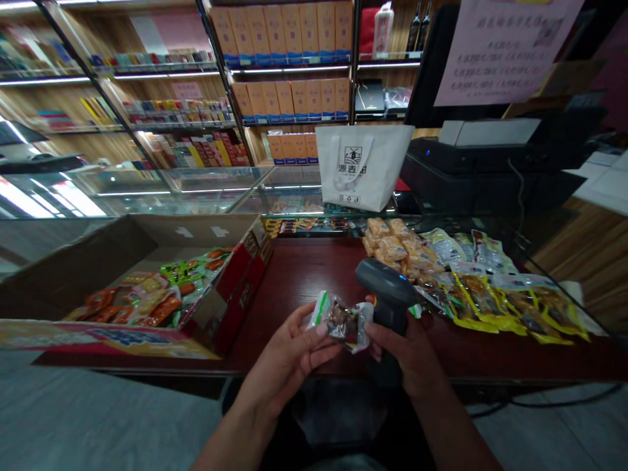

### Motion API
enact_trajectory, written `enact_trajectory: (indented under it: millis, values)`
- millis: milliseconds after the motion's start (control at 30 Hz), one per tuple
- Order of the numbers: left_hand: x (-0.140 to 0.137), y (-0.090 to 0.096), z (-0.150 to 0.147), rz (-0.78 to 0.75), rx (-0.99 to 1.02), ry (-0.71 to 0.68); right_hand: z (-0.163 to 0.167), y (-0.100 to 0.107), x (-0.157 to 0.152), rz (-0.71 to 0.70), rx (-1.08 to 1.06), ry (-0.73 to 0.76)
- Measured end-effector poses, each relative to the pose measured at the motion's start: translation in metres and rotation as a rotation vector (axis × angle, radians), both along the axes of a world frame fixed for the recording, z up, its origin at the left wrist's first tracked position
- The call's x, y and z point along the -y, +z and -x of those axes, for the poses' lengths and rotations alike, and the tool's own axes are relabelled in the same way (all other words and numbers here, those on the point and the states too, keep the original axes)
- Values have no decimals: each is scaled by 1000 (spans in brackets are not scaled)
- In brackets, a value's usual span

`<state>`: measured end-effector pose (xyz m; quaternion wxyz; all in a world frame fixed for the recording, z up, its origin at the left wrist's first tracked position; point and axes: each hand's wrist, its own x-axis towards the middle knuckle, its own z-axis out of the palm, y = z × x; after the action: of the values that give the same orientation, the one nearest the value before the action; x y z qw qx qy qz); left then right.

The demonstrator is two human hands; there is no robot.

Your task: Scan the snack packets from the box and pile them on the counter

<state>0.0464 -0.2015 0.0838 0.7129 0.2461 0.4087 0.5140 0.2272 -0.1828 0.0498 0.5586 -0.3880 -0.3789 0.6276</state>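
A person's bare hands meet low over a dark red tabletop [307, 268], near its front edge, holding a small clear snack packet [343, 319] between them. The fingers of the left hand [301, 343] grasp the packet's green-striped end. The right hand [415, 356] is wrapped around the handle of a dark handheld scanner [387, 288], while its thumb appears to press the packet's other end. Because that hand shares two jobs, the slick packet could slip if the thumb loosens, or the scanner could tilt. The plastic looks glossy and crumpled, so glare or creases might spoil a reading; whether a barcode faces the scanner cannot be told. On the right, yellow-edged pouches [483, 304] lie close beside the scanner, and a careless swing might knock them. An open cardboard box [142, 232] of packets stands at left.
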Motion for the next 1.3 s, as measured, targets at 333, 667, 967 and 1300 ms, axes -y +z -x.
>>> enact_trajectory:
  millis: [333, 667, 967, 1300]
  values:
    - [-6, -3, -7, -438, -634, 179, -5, -3, -1, -102, 92, -89]
    - [-12, 5, -18, -582, -874, -39, -6, 5, 8, -68, 275, -115]
    - [-19, 5, -13, -409, -669, -217, -5, 2, 12, -50, 328, -223]
    - [-10, -21, -26, 64, 122, -35, 0, -17, 8, -21, 63, -303]
